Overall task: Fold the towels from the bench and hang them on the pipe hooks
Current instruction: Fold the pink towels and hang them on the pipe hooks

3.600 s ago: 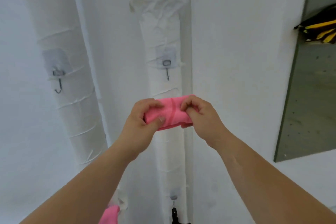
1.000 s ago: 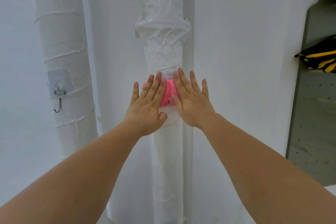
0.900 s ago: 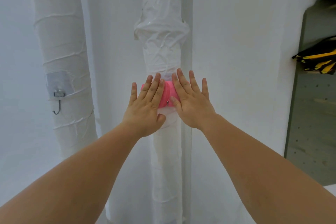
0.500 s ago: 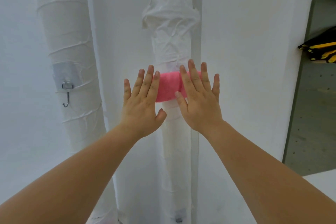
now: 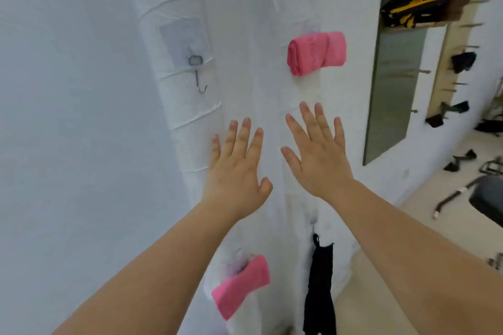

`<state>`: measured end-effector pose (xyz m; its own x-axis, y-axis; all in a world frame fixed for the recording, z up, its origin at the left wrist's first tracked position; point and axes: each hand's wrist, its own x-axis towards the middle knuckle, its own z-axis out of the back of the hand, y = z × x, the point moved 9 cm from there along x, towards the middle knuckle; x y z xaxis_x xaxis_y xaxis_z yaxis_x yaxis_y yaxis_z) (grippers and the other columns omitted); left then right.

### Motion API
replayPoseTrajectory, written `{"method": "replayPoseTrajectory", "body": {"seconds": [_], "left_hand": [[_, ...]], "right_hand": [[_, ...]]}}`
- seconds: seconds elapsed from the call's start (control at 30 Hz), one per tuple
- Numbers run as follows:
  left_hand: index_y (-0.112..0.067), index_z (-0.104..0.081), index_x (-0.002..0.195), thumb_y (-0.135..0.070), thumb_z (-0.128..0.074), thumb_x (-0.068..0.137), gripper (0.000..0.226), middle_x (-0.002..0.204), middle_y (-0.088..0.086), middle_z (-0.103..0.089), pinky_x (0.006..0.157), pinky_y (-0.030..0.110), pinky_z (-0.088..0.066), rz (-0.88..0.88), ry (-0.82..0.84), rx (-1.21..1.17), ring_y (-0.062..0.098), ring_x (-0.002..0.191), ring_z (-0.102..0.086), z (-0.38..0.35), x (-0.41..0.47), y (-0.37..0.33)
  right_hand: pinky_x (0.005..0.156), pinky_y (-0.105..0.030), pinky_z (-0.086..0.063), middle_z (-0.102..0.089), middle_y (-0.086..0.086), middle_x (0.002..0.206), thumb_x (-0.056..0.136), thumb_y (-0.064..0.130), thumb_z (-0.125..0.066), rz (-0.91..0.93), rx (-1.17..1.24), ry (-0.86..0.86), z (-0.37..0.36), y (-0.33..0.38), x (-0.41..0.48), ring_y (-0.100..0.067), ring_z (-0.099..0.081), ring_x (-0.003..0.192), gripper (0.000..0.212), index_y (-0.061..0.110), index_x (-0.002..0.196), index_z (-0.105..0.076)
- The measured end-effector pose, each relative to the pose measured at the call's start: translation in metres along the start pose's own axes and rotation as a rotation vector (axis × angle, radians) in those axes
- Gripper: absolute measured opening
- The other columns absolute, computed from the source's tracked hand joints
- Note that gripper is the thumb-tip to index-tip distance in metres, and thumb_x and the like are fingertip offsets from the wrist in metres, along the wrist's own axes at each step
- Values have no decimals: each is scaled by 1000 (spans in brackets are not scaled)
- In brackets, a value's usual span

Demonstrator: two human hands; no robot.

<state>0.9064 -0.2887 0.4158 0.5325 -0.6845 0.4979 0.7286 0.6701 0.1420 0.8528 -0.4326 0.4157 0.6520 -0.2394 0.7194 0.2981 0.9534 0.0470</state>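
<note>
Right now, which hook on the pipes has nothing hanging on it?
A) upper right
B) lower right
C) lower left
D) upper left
D: the upper left hook is bare; the upper pink towel, lower pink towel and black cloth hang at the others.

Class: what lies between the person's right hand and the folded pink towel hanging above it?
Only bare white wrapped pipe; the head view shows the right hand open below the folded pink towel, not touching it.

Left forearm [image 5: 152,275] and right forearm [image 5: 402,242] are bare — so are the left grip [image 5: 236,171] and right grip [image 5: 319,163], fingertips blurred.
</note>
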Motion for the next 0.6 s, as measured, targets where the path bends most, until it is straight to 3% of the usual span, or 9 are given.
{"method": "replayPoseTrajectory", "body": {"seconds": [0.27,0.6], "left_hand": [[-26,0,161,-54,-46,91,89,170,5,10,125,52,5,-181,184,-223,28,156,9,-27,-116,5],[-25,-20,160,-57,-48,88,83,170,7,-9,124,53,-10,-361,491,-406,30,155,-9,-108,-255,-90]], "right_hand": [[124,-52,4,11,0,170,102,57,-32,-319,-42,414,19,37,-179,-23,10,156,65,36,160,-12],[124,-54,-2,15,0,168,101,61,-32,-585,-91,793,26,29,-413,-27,4,156,62,38,157,-18]]}}
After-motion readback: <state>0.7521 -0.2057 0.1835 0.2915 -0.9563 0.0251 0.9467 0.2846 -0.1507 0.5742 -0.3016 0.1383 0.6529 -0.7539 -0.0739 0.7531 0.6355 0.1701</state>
